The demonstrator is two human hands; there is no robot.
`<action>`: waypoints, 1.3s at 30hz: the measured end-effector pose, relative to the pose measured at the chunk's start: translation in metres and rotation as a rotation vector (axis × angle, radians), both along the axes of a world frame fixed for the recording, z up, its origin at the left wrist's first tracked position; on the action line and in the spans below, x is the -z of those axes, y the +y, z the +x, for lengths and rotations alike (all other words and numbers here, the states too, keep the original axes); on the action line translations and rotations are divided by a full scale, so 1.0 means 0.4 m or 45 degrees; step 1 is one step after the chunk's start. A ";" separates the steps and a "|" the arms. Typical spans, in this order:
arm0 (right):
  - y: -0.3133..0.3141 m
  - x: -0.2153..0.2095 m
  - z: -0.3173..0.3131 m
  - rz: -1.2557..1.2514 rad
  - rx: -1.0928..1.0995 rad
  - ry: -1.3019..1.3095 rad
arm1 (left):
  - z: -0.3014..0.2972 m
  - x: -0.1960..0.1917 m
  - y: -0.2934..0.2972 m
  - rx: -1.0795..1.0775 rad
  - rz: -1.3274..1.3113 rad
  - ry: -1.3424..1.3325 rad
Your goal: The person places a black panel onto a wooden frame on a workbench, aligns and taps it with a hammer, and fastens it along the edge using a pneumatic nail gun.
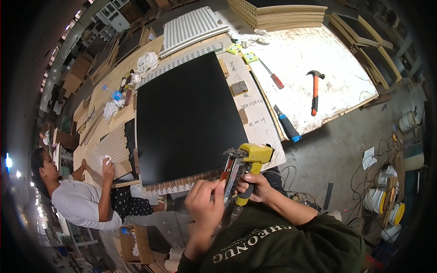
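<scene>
I have both forearms entering from the lower edge, sleeved in dark green, raised toward the centre of the view. My right hand (pixel 254 186) is closed, fingers wrapped around a grip, knuckles facing up and outward, wrist bent slightly inward. My left hand (pixel 205 205) sits just beside it, back of the hand toward the camera, fingers (pixel 217 187) extended upward and pressed together at the tips in a pinch. The two hands are near each other, not touching. Elbows stay low and tucked.
</scene>
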State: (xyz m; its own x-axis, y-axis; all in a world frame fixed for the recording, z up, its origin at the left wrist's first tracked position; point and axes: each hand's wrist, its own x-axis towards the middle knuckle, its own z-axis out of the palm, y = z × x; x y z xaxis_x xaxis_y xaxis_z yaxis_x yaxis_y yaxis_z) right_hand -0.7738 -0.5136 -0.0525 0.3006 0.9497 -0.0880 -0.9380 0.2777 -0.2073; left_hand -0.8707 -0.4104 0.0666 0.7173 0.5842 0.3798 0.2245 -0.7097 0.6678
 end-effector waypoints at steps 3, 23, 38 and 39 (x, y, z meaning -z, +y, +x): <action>-0.005 0.009 -0.004 -0.050 0.003 0.022 | -0.004 0.018 0.004 0.013 0.087 -0.034; 0.007 -0.010 -0.003 -0.117 0.000 -0.081 | -0.095 0.057 -0.023 -0.064 0.022 -0.104; 0.014 -0.021 -0.001 -0.109 -0.039 -0.185 | -0.050 -0.026 0.059 0.121 -0.431 0.015; 0.012 -0.019 -0.001 -0.125 -0.035 -0.177 | -0.051 -0.017 0.056 0.125 -0.431 0.014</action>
